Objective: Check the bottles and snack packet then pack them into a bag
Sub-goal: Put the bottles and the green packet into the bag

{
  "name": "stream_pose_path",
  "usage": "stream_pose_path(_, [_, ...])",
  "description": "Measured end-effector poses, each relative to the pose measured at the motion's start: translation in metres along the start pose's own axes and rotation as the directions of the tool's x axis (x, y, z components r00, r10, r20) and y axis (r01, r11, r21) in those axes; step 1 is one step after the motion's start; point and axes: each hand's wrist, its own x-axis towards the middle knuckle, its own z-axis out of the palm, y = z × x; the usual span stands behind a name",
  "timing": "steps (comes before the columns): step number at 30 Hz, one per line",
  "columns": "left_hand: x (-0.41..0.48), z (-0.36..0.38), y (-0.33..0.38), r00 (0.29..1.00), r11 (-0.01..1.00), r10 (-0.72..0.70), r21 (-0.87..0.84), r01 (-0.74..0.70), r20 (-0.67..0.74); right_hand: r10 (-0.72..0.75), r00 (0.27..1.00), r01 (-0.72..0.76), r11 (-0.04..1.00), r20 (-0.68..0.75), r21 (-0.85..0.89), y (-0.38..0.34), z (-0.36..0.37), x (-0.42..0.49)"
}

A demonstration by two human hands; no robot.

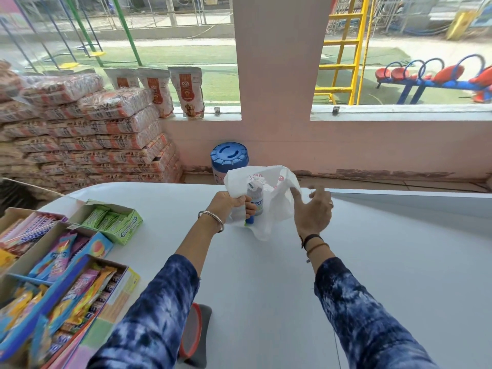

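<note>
Here, a pale table [372,262] is being used as the work surface, set against a pink wall [346,142] with windows looking out on a playground. Sacks [87,145] are being kept in a stack at the far left, and pouches [186,91] are being stood on the sill above them. A blue-lidded tub [229,155] is being partly hidden just behind the bag. Open boxes of sweets [53,262] are being kept along the near left edge, with a green gum box [117,222] beyond them.

Both arms, in blue tie-dye sleeves [159,302], are being stretched forward over the table. The left hand [229,205] is being kept closed on the left side of the white bag [271,211] together with the bottle [254,203], thumb and fingers wrapped round both. The right hand [312,211] is being held spread, fingers apart and blurred, with the index finger touching the bag's right rim; nothing is being gripped by it.

The bag is being held upright near the far middle of the table, its mouth facing up and toward the camera. The bottle is being held inside it at the left, long axis close to vertical, cap end up and tipped slightly away. No snack packet can be made out in the bag.
</note>
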Motion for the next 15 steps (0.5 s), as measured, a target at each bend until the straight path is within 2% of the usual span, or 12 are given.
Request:
stream_pose_path(2, [-0.001, 0.001, 0.000, 1.000, 1.000, 0.007, 0.003, -0.007, 0.001, 0.006, 0.966, 0.023, 0.994, 0.260, -0.108, 0.001, 0.000, 0.008])
stream_pose_path(3, [-0.002, 0.002, 0.000, 1.000, 1.000, 0.012, 0.013, -0.012, 0.003, 0.077, 0.905, -0.045, 0.995, 0.418, -0.085, 0.002, 0.001, 0.011])
stream_pose_path(5, [-0.002, 0.004, 0.000, 1.000, 0.999, 0.016, 0.028, -0.016, 0.007, 0.218, 0.743, -0.319, 0.947, 0.632, 0.048, 0.005, 0.001, 0.016])
stream_pose_path(6, [-0.002, 0.005, 0.000, 1.000, 1.000, 0.015, 0.022, -0.016, 0.009, 0.238, 0.716, -0.393, 0.914, 0.656, 0.097, 0.009, 0.000, 0.017])
stream_pose_path(10, [-0.001, 0.005, 0.000, 1.000, 1.000, 0.017, 0.001, -0.018, 0.013, 0.091, 0.790, -0.346, 0.882, 0.607, 0.319, 0.016, -0.009, 0.008])
stream_pose_path(12, [0.000, 0.004, -0.002, 1.000, 1.000, 0.025, 0.014, -0.025, 0.013, 0.059, 0.784, -0.397, 0.813, 0.619, 0.425, 0.020, -0.015, 0.005])
stream_pose_path(13, [0.000, 0.004, -0.002, 0.999, 0.999, 0.027, 0.019, -0.028, 0.018, 0.071, 0.758, -0.472, 0.745, 0.649, 0.470, 0.024, -0.015, 0.005])
stream_pose_path(15, [0.000, 0.003, -0.003, 0.999, 0.999, 0.029, 0.028, -0.029, 0.017, 0.113, 0.650, -0.675, 0.540, 0.752, 0.502, 0.029, -0.014, 0.006])
